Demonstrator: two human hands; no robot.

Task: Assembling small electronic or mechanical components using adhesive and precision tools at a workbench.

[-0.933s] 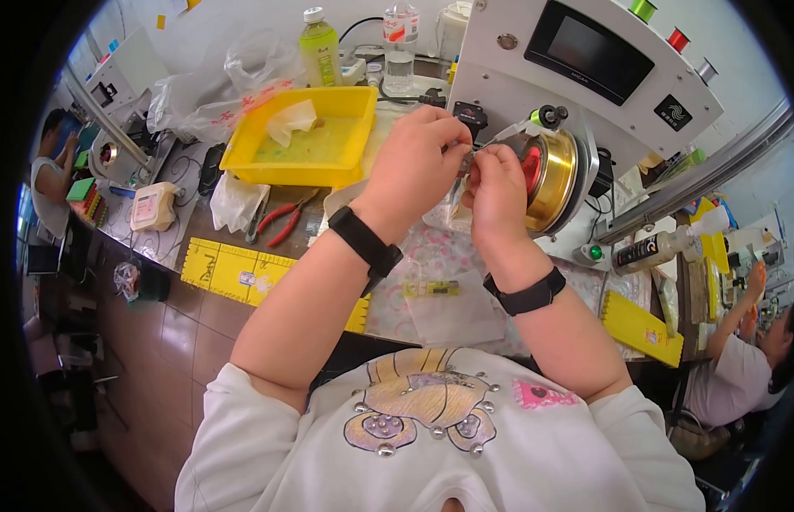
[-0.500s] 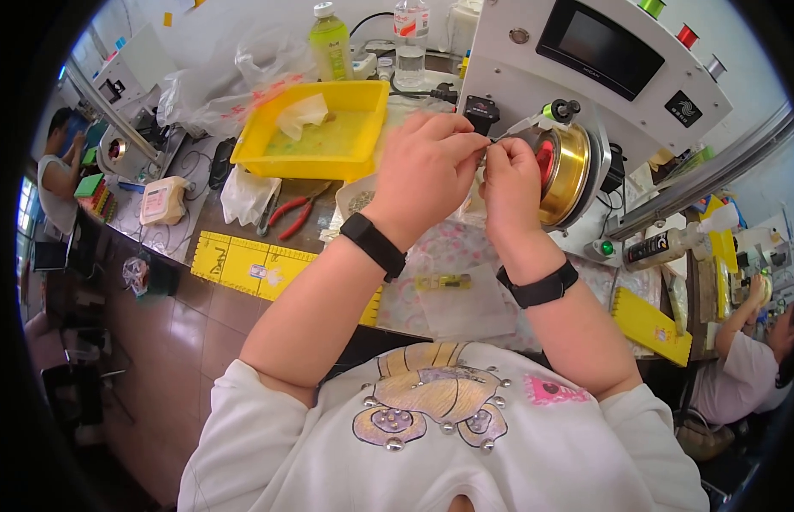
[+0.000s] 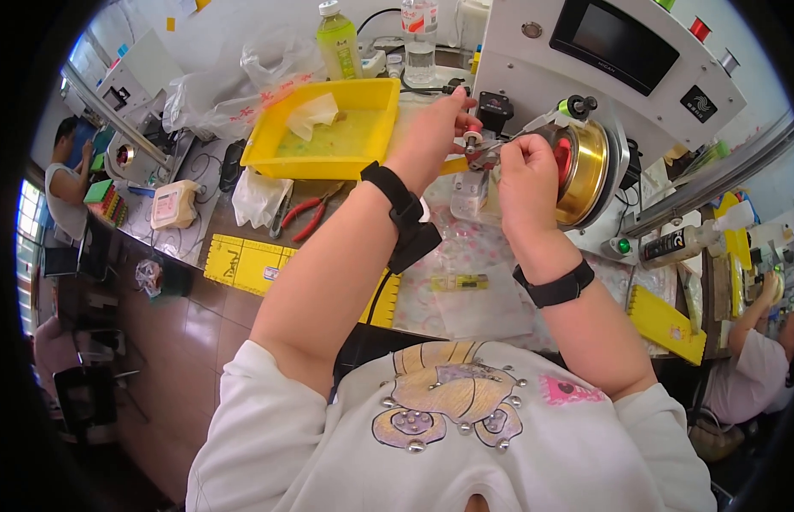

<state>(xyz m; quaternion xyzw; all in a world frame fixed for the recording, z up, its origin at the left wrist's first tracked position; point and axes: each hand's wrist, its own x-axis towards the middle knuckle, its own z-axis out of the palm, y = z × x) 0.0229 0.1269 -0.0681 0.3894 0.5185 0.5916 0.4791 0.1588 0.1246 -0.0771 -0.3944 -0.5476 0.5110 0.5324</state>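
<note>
My left hand (image 3: 435, 136) is at the front of a white machine, turned on its side with its fingers curled. A small metal guide with a red-and-white wheel (image 3: 472, 139) is right against those fingers; what they grip is hidden. Close by on the right, my right hand (image 3: 529, 175) is closed in a pinch, and whatever is in it is too small to make out. Just right of it is a large gold spool (image 3: 589, 171) with a red centre, mounted on the machine. A thin arm with a green-and-black roller (image 3: 576, 107) reaches over the spool.
Left of my hands is a yellow tray (image 3: 252, 158). Red-handled pliers (image 3: 310, 224), a yellow ruler-edged board (image 3: 230, 266) and a pale sheet (image 3: 482, 314) lie nearer me. Bottles (image 3: 339, 43) stand behind. The machine's dark screen (image 3: 614, 44) is above. Two people work at either side.
My hands have parted. The left has rolled over, showing the box on its wristband, and its fingers moved up beside the metal guide. My right hand stays pinched near the spool.
</note>
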